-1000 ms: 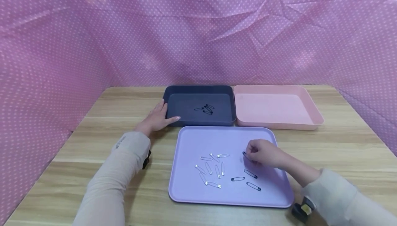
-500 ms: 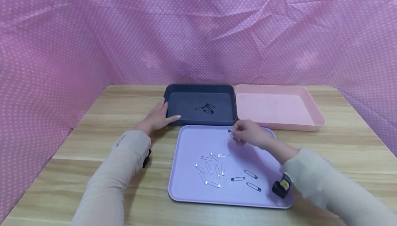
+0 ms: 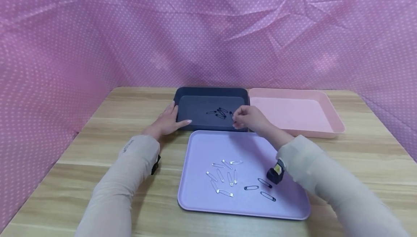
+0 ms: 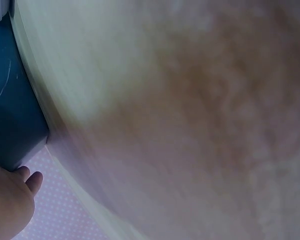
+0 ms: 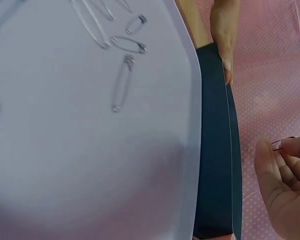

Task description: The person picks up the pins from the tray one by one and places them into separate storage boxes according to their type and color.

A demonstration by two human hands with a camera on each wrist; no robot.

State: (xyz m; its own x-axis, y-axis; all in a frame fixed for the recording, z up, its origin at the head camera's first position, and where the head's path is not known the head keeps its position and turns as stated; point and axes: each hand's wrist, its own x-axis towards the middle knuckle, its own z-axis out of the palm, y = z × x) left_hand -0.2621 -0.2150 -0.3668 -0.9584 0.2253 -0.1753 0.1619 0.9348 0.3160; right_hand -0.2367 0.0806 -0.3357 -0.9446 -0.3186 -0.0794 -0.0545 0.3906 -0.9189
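While the right hand [image 3: 249, 118] pinches one black safety pin [image 3: 231, 115] over the dark tray [image 3: 211, 91] at frame centre, the left hand [image 3: 166, 122] rests flat-fingered on that tray's left rim. Several black pins [image 3: 219, 113] already lie inside. By appearance, three black pins [image 3: 259, 188] and the silver pins [image 3: 223, 177] remain on the lilac tray [image 3: 202, 146].

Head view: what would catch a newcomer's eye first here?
The right hand pinches a black safety pin over the dark blue tray, which already holds a few black pins. The left hand rests on that tray's left rim. Nearer, a lilac tray carries silver pins and three black ones.
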